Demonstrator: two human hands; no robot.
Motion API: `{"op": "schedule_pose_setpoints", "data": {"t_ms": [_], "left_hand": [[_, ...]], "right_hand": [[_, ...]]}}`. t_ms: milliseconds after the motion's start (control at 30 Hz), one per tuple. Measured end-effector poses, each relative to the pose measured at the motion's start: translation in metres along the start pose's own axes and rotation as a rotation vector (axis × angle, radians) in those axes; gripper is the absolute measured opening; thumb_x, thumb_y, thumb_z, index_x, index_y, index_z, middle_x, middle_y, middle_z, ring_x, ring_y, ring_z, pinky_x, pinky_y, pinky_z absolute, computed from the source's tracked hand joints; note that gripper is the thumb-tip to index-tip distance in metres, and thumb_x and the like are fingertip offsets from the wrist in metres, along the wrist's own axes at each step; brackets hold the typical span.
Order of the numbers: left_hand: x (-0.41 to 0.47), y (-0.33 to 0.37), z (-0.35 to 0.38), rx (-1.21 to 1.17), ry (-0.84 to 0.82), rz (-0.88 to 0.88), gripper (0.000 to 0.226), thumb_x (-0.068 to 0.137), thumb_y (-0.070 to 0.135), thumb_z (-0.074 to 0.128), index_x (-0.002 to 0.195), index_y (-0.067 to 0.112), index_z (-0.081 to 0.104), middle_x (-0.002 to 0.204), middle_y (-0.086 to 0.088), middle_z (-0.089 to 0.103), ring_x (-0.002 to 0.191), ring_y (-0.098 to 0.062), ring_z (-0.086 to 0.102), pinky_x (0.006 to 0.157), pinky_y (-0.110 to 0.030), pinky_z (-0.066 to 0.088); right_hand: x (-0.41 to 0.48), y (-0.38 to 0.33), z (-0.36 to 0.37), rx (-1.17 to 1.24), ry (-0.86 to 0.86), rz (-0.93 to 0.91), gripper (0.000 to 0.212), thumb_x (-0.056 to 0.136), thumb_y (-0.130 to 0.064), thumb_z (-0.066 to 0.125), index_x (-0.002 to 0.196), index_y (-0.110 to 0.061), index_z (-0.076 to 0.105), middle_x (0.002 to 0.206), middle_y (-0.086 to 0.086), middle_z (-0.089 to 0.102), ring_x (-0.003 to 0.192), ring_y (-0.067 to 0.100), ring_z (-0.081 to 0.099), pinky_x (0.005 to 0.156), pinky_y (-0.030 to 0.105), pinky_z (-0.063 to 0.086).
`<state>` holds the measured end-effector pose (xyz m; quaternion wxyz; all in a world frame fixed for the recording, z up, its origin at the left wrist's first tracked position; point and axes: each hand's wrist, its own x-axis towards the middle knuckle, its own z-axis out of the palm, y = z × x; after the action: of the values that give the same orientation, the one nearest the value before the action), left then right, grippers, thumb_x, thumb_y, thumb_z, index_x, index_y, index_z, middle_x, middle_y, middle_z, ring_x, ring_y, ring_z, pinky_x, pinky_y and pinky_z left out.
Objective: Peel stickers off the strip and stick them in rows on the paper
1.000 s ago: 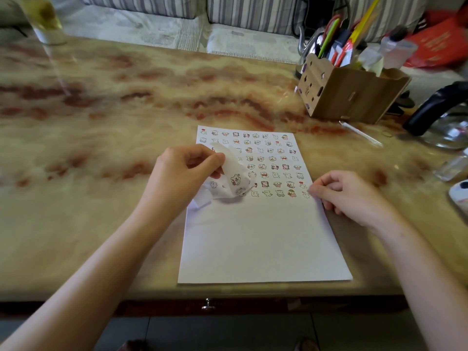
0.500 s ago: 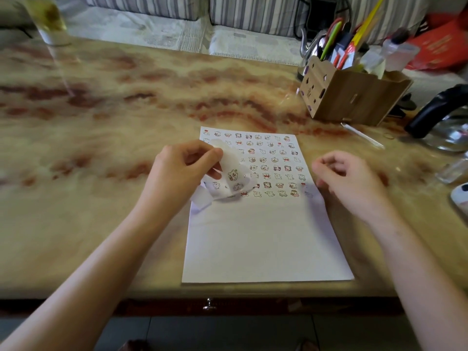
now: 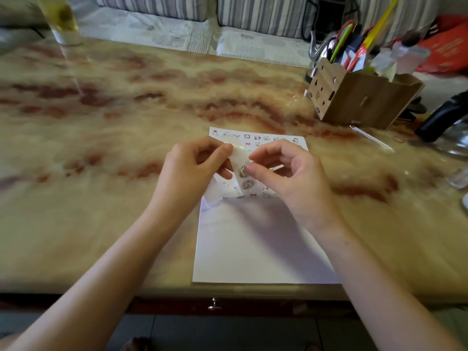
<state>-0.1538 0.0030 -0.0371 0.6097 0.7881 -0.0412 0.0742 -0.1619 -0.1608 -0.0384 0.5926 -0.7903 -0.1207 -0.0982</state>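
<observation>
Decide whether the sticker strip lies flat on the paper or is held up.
Held up, curled. The left hand pinches the strip near its top; its lower part bends down over the paper.

One paper (image 3: 253, 244), one sticker strip (image 3: 240, 154) and two hands on one table (image 3: 101, 148).

There is one left hand (image 3: 192, 171) and one right hand (image 3: 286, 178). Two stickers (image 3: 247, 184) show on the strip. The stuck rows (image 3: 257, 137) on the paper are partly hidden and cannot be counted. Beyond them are one wooden box (image 3: 359, 102), one glass (image 3: 60, 19), two striped cushions (image 3: 152, 6) and one drawer knob (image 3: 214, 304).
</observation>
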Motion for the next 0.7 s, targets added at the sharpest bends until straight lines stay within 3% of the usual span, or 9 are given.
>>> {"op": "schedule_pose_setpoints", "data": {"t_ms": [200,333,700], "left_hand": [[0.0018,0.0015,-0.0022,-0.033,-0.032,-0.044,0.027,0.095,0.028,0.054,0.086,0.009,0.072,0.076,-0.002,0.074,0.065,-0.004,0.068,0.051,-0.011,0.042],[0.0002,0.0,-0.0019,-0.037,-0.115,-0.086,0.017,0.089,0.026,0.062,0.084,0.014,0.074,0.077,0.0,0.075,0.071,-0.004,0.069,0.053,-0.009,0.042],[0.0006,-0.0009,-0.0015,-0.022,-0.099,-0.048,0.013,0.087,0.023,0.065,0.081,0.016,0.074,0.072,0.001,0.074,0.067,0.0,0.067,0.053,-0.009,0.041]], "right_hand": [[0.0033,0.002,0.0066,-0.025,0.076,-0.012,0.013,0.079,-0.008,0.074,0.081,-0.021,0.071,0.077,-0.007,0.071,0.07,0.007,0.065,0.07,0.034,0.056],[0.0035,0.0024,0.0066,-0.001,0.103,-0.021,0.01,0.08,-0.007,0.073,0.082,-0.017,0.072,0.077,-0.005,0.072,0.072,0.009,0.067,0.073,0.036,0.057],[0.003,0.007,0.0095,-0.087,0.073,-0.082,0.006,0.082,-0.008,0.071,0.086,-0.012,0.072,0.076,-0.009,0.069,0.069,0.002,0.063,0.07,0.016,0.048]]}}
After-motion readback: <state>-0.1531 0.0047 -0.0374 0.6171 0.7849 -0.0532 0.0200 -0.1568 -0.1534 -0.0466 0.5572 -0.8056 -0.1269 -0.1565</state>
